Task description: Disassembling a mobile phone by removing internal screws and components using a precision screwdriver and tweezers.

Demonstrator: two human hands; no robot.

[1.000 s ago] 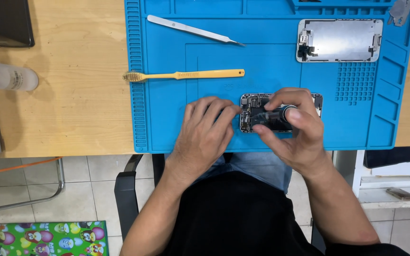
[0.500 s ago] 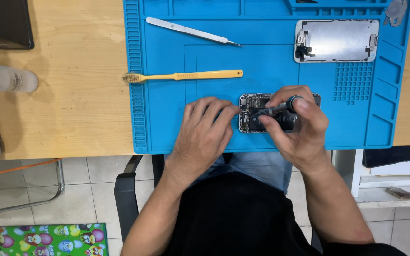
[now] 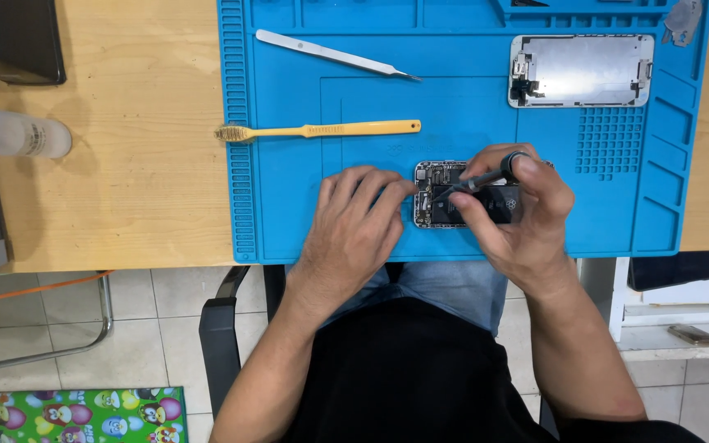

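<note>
Head view shows one opened phone (image 3: 453, 195) on the blue mat (image 3: 469, 123). Right hand (image 3: 519, 213) grips one screwdriver (image 3: 479, 180) tightly; left hand (image 3: 354, 221) lies flat with fingers loose, steadying the phone. One tweezers (image 3: 334, 55), one yellow brush (image 3: 322, 130), one screen panel (image 3: 582, 70) lie apart.

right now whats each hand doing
left hand: open, fingers flat, steadying the phone
right hand: closed on a screwdriver

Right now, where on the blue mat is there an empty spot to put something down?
The blue mat is bare between the tweezers and the yellow brush. It is also bare below the brush, beside the left hand. It is crowded where the right hand works a dark tool in the opened phone, and at the screen panel.
</note>
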